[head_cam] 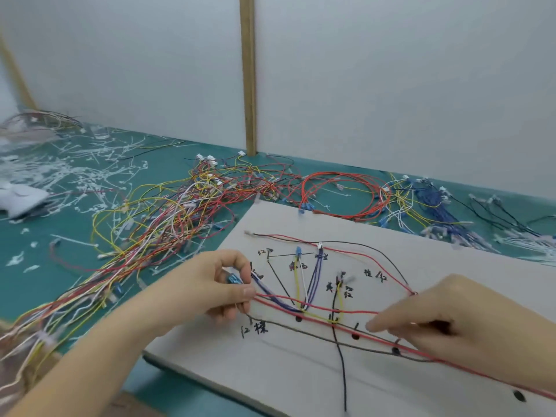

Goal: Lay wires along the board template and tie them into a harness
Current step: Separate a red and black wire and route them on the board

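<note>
A white template board [301, 377] with black drawn lines and handwritten marks lies in front of me. Red, black, yellow, white and purple wires [313, 314] run across it. My left hand [222, 284] sits at the board's left edge, its fingers pinching the ends of red wires and a blue terminal [233, 279]. My right hand [445, 323] hovers over the board's right part, fingers curled around the red wires [376, 335] that stretch between both hands.
A large tangle of multicoloured wires [168, 218] covers the green mat [60, 224] left of the board. Red wire coils [340, 194] and blue wire bundles [433, 206] lie behind it. White cable-tie offcuts [75, 170] litter the far left. A wall with a wooden post [249, 76] closes the back.
</note>
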A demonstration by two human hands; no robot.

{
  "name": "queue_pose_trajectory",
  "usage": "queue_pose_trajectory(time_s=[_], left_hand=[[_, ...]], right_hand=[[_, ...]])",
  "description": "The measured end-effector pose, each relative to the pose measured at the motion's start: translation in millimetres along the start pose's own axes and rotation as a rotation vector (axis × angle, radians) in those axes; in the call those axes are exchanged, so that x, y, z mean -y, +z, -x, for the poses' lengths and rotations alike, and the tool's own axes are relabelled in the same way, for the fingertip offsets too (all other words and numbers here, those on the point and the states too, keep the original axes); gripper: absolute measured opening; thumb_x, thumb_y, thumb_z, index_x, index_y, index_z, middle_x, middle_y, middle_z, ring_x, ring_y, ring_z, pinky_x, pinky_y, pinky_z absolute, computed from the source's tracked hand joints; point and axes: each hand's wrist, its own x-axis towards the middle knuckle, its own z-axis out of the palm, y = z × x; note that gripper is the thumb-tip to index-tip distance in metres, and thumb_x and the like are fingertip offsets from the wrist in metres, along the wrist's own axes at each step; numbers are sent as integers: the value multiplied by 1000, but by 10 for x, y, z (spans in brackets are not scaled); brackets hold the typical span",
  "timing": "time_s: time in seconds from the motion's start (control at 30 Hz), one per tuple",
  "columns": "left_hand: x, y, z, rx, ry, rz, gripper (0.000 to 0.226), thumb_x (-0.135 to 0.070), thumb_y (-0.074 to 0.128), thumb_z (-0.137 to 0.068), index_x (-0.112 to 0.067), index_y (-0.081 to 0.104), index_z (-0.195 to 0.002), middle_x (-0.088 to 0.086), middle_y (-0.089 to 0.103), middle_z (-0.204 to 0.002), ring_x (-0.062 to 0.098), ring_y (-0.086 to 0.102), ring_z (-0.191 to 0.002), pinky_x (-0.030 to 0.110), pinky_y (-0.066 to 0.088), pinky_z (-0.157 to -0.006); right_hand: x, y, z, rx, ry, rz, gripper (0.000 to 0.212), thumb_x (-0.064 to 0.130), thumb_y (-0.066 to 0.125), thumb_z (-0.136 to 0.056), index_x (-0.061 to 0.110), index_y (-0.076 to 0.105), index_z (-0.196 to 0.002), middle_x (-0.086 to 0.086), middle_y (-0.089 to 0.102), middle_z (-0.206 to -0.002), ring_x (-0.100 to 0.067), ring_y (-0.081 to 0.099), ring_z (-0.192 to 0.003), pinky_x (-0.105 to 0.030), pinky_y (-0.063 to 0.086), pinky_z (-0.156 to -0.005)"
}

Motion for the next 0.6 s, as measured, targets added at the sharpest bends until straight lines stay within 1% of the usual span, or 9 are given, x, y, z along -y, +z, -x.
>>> queue_pose_trajectory(time_s=[0.03, 0.1, 0.2, 0.27, 0.33, 0.4, 0.5, 0.6], left_hand=[[24, 13, 17, -21, -1, -24, 14, -5, 65, -81, -11, 52, -80, 7, 65, -57, 11, 51, -42, 18, 42, -40], [64, 32, 37, -54, 4, -71, 16, -4, 64, -82, -11, 49, -81, 9, 66, -57, 13, 51, -42, 19, 42, -40], [112, 43, 49, -94, 0, -129, 18, -6, 65, -81, -11, 48, -80, 9, 65, -56, 13, 52, -42, 20, 42, -40], [132, 33, 54, -102, -13, -148, 16, -6, 65, -81, -11, 50, -78, 6, 63, -54, 12, 52, -42, 20, 43, -40], [137, 18, 58, -86, -19, -158, 12, -6, 64, -83, -11, 54, -78, 4, 63, -54, 11, 51, -42, 19, 42, -39], [136, 5, 64, -70, -20, -183, 10, -6, 61, -85, -11, 58, -76, 4, 63, -56, 11, 51, -43, 19, 42, -38], [142, 10, 70, -70, -23, -232, 14, -7, 61, -85, -14, 61, -73, 2, 63, -57, 12, 50, -44, 20, 42, -37], [156, 29, 70, -104, -5, -352, 15, -14, 65, -82, -22, 63, -70, -4, 61, -54, 9, 49, -42, 17, 41, -41]], right_hand=[[26, 30, -1, 14, 11, 2, 35, 36, 59, -82, 64, 52, -102, 22, 50, -47, 1, 44, -42, -5, 34, -48], [53, 76, 4, 28, 41, 0, 34, 46, 53, -79, 67, 46, -103, 20, 54, -50, 0, 46, -46, -6, 35, -51], [94, 129, 19, 67, 74, 25, 33, 53, 49, -78, 71, 36, -104, 29, 51, -52, 5, 48, -52, -6, 37, -56], [110, 173, 27, 102, 90, 72, 37, 54, 52, -84, 72, 27, -105, 35, 50, -57, 8, 49, -58, -8, 37, -60], [125, 202, 36, 131, 101, 97, 40, 51, 50, -87, 70, 21, -106, 41, 48, -62, 11, 48, -62, -8, 36, -60], [143, 211, 46, 157, 116, 114, 39, 52, 48, -88, 68, 18, -107, 44, 46, -64, 10, 48, -63, -7, 35, -59], [131, 230, 73, 180, 128, 111, 37, 52, 47, -88, 67, 20, -108, 43, 46, -66, 10, 48, -65, -8, 35, -59], [111, 271, 84, 184, 132, 116, 36, 56, 46, -86, 67, 20, -109, 44, 46, -67, 11, 47, -66, -7, 34, -58]])
